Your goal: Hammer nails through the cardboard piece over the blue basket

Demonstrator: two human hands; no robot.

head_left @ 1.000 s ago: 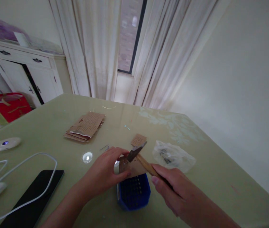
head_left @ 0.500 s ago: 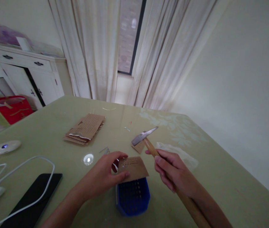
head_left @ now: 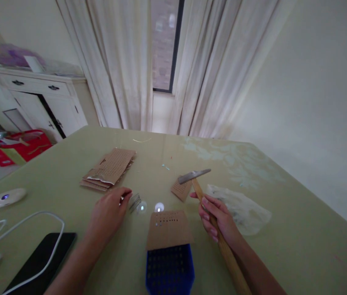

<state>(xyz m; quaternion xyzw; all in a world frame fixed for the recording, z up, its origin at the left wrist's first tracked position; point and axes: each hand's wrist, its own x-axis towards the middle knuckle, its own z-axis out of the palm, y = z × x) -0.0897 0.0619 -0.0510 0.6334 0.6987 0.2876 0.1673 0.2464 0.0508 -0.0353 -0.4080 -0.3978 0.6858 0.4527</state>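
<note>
Hammer [head_left: 227,252], in the head view, is gripped by the right hand [head_left: 218,217], best held steady and well clear of the left hand [head_left: 109,209]. Its fingers bunch beside thin metal pins [head_left: 135,203]; any grip I cannot tell. Perforated cardboard [head_left: 170,235] overlaps the blue basket [head_left: 189,266] toward the table [head_left: 290,241]'s near edge.

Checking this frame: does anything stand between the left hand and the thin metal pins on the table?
Nothing visible does. The left hand is right beside the thin metal pins; the cardboard stack lies beyond the hand, outside that short gap. Whether a finger already touches a pin is too small to tell.
</note>
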